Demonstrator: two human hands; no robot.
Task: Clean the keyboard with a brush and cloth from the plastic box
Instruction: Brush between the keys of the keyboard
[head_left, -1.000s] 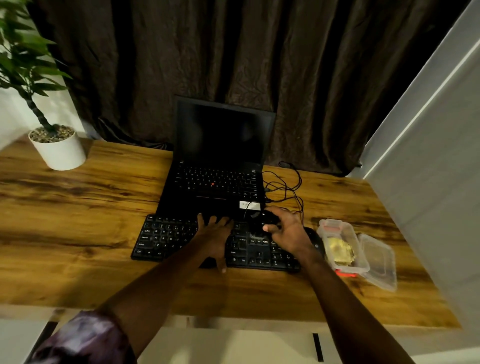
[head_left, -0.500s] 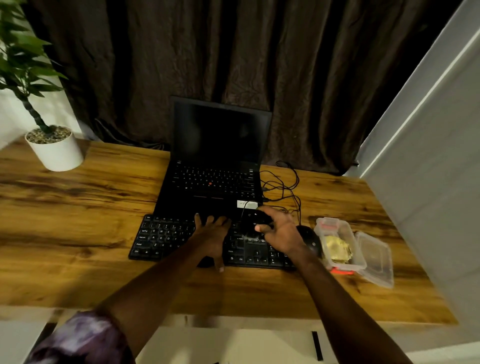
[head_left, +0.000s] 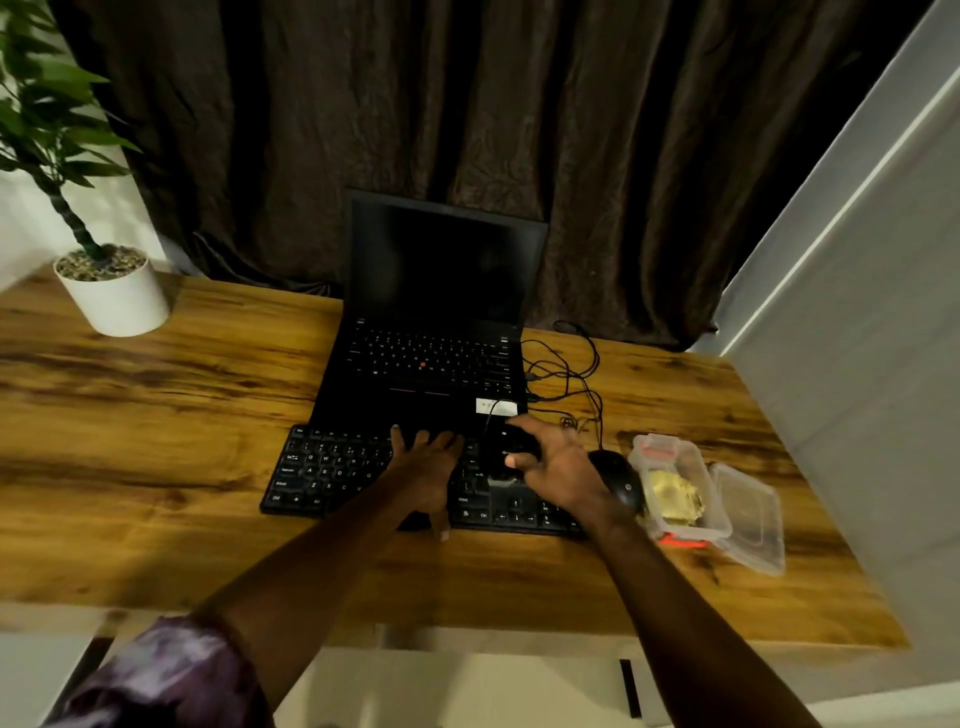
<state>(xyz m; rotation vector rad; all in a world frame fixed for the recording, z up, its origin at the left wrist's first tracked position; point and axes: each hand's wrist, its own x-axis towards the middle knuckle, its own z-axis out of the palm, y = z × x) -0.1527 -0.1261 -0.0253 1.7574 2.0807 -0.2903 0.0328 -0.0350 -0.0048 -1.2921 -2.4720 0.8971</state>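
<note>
A black keyboard (head_left: 332, 473) lies on the wooden desk in front of a laptop. My left hand (head_left: 426, 467) rests flat on its middle keys with the fingers spread. Over the right keys, my right hand (head_left: 558, 467) grips a dark brush (head_left: 511, 452), whose bristle end touches the keyboard. The brush is hard to make out against the black keys. An open clear plastic box (head_left: 693, 460) stands to the right of the keyboard with a yellow cloth (head_left: 672, 496) inside.
The box's lid (head_left: 748, 519) lies beside the box near the desk's right edge. A black mouse (head_left: 618, 480) sits between keyboard and box. The open laptop (head_left: 441, 312) stands behind, with tangled cables (head_left: 566, 374) to its right. A potted plant (head_left: 111, 291) stands far left.
My right hand has shifted slightly with the brush over the right keys. My left hand has stayed flat on the keyboard.
</note>
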